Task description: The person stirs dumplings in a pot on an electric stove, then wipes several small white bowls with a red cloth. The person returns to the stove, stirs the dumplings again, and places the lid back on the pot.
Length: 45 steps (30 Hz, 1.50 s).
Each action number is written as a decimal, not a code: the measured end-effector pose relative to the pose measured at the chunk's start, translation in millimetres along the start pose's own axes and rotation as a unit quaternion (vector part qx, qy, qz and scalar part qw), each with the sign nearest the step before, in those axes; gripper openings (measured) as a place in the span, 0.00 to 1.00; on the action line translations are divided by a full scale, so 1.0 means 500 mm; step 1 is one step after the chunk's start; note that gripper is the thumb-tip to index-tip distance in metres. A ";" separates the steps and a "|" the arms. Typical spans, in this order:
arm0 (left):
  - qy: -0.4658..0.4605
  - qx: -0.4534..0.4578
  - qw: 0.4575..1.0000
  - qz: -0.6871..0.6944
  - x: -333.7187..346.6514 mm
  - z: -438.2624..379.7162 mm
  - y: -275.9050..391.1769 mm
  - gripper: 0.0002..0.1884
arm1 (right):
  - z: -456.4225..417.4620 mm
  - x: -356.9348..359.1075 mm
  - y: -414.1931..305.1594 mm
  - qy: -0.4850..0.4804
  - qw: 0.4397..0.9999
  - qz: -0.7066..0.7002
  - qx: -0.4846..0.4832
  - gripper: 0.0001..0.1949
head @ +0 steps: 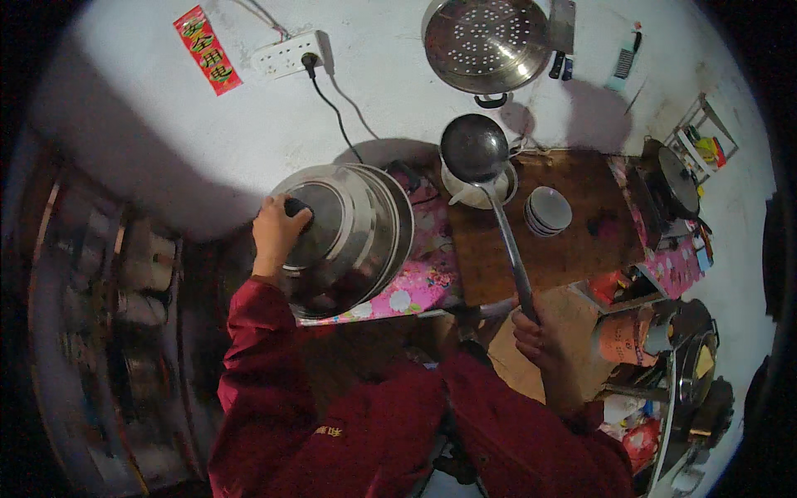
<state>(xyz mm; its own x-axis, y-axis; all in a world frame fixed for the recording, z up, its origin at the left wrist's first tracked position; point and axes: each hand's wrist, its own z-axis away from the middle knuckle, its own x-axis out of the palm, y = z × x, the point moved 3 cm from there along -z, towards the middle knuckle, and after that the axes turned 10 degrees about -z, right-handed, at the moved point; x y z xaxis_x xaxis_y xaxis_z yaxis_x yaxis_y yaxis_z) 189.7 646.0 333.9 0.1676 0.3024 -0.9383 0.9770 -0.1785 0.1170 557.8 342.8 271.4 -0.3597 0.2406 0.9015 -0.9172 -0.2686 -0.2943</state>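
My left hand (278, 231) grips the black knob of a domed metal pot lid (367, 233), which lies over a wide metal pot at the left of the counter. In my right hand (534, 336) is the dark handle end of a long metal ladle (476, 148). The ladle's bowl hangs over a light-coloured bowl (509, 198) and hides part of it. To the right of the ladle's shaft, a stack of small white bowls (549, 210) stands on the brown wooden board (585, 249).
A pink flowered cloth (423, 286) covers the counter. A power strip (286, 55) with a black cord is on the wall. A perforated steamer pan (485, 43) and a cleaver (562, 28) hang above. A dark wok (677, 180) stands at the right.
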 end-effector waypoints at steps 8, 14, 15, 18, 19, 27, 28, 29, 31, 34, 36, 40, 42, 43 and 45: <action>-0.006 0.045 0.999 -0.009 0.069 -0.023 0.033 0.27 | 0.108 -0.018 0.040 0.074 0.995 -0.022 -0.064 0.20; -0.002 0.052 0.999 -0.010 0.091 -0.032 0.048 0.28 | 0.206 -0.026 0.083 0.118 0.986 0.010 -0.116 0.20; 0.001 0.054 0.998 -0.020 0.098 -0.032 0.052 0.28 | 0.229 -0.032 0.093 0.105 0.987 0.009 -0.122 0.20; -0.007 0.052 0.998 -0.021 0.106 -0.029 0.056 0.28 | 0.316 -0.047 0.133 0.103 0.985 0.014 -0.140 0.20; -0.019 0.055 0.997 -0.053 0.111 -0.034 0.039 0.31 | 0.351 -0.054 0.149 0.119 0.982 0.020 -0.146 0.20; 0.170 0.309 0.930 0.103 0.012 0.164 0.353 0.28 | 0.605 -0.100 0.310 0.285 0.922 -0.027 -0.262 0.19; 0.069 0.307 0.931 0.188 0.017 0.230 0.415 0.27 | 0.631 -0.104 0.338 0.317 0.910 -0.032 -0.265 0.19; 0.126 0.373 0.897 0.200 0.036 0.293 0.465 0.23 | 0.650 -0.103 0.363 0.306 0.910 -0.058 -0.274 0.18; 0.165 0.528 0.795 0.249 0.101 0.419 0.566 0.15 | 0.689 -0.100 0.418 0.300 0.899 -0.079 -0.309 0.18; -0.070 0.602 0.678 0.416 0.037 0.751 0.724 0.10 | 0.740 -0.111 0.517 0.344 0.849 -0.079 -0.393 0.18; -0.212 0.652 0.575 0.446 -0.022 0.923 0.769 0.09 | 0.761 -0.108 0.587 0.383 0.799 -0.099 -0.452 0.19; -0.358 0.726 0.372 0.454 -0.125 1.155 0.768 0.08 | 0.796 -0.071 0.751 0.425 0.673 -0.219 -0.564 0.20; -0.385 0.767 0.287 0.427 -0.152 1.246 0.757 0.07 | 0.830 -0.049 0.838 0.424 0.615 -0.293 -0.597 0.19; -0.412 0.777 0.258 0.401 -0.155 1.289 0.751 0.07 | 0.840 -0.045 0.878 0.397 0.569 -0.321 -0.645 0.19; -0.439 0.791 0.224 0.363 -0.195 1.373 0.724 0.07 | 0.871 -0.049 0.955 0.401 0.491 -0.356 -0.686 0.18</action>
<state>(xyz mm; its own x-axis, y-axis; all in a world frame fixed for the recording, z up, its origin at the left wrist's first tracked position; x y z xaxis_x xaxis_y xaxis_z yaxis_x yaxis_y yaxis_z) 436.4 -91.1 244.4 -0.5617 -0.5208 -0.6428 -0.6512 -0.2009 0.7318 203.5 -197.7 247.3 0.6892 0.2563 0.6778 0.0869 0.8994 -0.4285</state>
